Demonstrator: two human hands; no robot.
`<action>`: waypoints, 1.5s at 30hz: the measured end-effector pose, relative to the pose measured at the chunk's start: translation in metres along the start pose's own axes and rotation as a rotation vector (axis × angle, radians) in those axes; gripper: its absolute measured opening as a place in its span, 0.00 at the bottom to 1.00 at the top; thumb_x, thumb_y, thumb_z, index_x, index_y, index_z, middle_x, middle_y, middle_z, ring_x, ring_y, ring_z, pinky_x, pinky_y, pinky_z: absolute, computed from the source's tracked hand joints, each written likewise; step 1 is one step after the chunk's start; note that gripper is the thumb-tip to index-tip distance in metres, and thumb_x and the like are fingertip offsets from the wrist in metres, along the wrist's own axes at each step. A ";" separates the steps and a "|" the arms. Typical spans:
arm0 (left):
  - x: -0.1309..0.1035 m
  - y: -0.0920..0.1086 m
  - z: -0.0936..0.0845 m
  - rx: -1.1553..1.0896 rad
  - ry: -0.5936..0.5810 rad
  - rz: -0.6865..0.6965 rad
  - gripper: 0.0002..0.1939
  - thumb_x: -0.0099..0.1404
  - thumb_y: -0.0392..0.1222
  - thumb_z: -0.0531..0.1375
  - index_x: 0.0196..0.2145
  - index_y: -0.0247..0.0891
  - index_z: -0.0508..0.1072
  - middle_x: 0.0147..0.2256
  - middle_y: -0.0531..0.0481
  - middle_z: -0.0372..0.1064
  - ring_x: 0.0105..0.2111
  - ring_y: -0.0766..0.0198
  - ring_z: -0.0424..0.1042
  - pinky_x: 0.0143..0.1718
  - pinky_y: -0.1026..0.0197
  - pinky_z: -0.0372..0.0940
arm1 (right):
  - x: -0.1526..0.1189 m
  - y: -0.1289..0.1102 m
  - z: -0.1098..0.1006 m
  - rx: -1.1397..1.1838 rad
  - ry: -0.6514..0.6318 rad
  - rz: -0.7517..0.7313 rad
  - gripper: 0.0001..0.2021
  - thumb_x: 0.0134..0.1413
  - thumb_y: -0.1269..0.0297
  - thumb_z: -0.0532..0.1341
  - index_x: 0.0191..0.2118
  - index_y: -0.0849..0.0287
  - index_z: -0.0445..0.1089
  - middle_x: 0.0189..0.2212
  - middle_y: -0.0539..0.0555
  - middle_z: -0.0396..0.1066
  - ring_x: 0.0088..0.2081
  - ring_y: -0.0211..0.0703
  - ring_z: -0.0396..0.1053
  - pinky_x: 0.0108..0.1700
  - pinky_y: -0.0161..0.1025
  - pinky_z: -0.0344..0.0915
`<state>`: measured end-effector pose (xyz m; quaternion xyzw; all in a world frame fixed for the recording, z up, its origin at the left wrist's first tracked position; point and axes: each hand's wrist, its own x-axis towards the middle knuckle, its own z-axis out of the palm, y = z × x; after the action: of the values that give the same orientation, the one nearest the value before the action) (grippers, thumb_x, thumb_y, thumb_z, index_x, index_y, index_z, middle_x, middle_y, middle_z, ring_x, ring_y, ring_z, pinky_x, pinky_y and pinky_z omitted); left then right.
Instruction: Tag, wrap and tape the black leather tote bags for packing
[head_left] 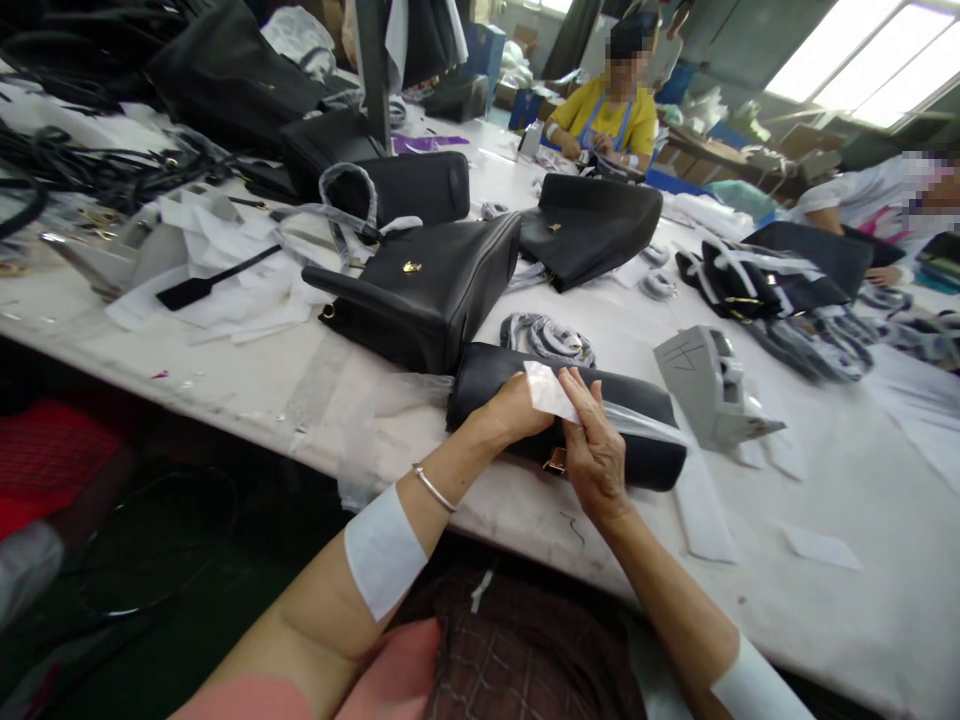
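A black bag [652, 465] lies on its side at the table's front edge, with a gold clasp [556, 459] facing me. My left hand [521, 408] is closed at the bag's top, its fingertips partly hidden behind a white sheet [547, 390]; what it grips cannot be made out. My right hand [596, 445] rests over the bag and the sheet's right edge, palm down, with its fingers stretched out. A strip of clear film [645, 422] runs from the sheet along the bag to the right.
Black bags [427, 285] stand behind on the white table [795, 620]. A wrapped strap coil [551, 338] lies just beyond the bag, a grey tape dispenser [697, 385] to its right. White papers and black straps fill the left. A person in yellow [637, 120] sits across; another is at right.
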<state>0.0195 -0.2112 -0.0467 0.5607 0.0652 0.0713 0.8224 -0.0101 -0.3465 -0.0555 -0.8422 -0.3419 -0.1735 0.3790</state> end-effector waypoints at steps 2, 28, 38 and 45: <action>0.002 0.004 -0.003 0.244 -0.129 0.091 0.15 0.48 0.23 0.62 0.15 0.40 0.68 0.19 0.49 0.65 0.28 0.57 0.69 0.42 0.57 0.65 | -0.001 0.004 0.002 -0.047 -0.045 -0.045 0.23 0.70 0.66 0.46 0.68 0.52 0.52 0.64 0.54 0.55 0.65 0.51 0.53 0.68 0.59 0.42; -0.081 0.017 -0.093 -0.521 0.714 -0.103 0.07 0.62 0.38 0.64 0.28 0.35 0.70 0.27 0.51 0.70 0.29 0.67 0.71 0.37 0.65 0.69 | -0.001 0.009 0.018 -0.421 -0.255 -0.282 0.22 0.70 0.58 0.46 0.63 0.59 0.60 0.62 0.57 0.59 0.64 0.57 0.54 0.64 0.61 0.48; -0.051 0.056 -0.062 0.870 -0.093 0.305 0.13 0.53 0.40 0.70 0.20 0.40 0.69 0.22 0.51 0.62 0.29 0.61 0.66 0.37 0.65 0.62 | 0.002 0.008 0.017 -0.351 -0.281 -0.253 0.19 0.67 0.62 0.55 0.61 0.56 0.63 0.61 0.55 0.61 0.63 0.57 0.54 0.65 0.61 0.48; -0.037 0.036 -0.032 1.226 0.050 0.235 0.13 0.63 0.44 0.63 0.23 0.40 0.67 0.18 0.55 0.54 0.26 0.59 0.68 0.32 0.65 0.61 | 0.004 0.005 0.017 -0.301 -0.233 -0.217 0.17 0.63 0.62 0.60 0.57 0.57 0.67 0.56 0.56 0.67 0.60 0.57 0.59 0.64 0.60 0.52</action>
<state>-0.0241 -0.1757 -0.0235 0.9323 0.0514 0.1241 0.3358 -0.0036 -0.3339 -0.0672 -0.8620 -0.4422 -0.1636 0.1862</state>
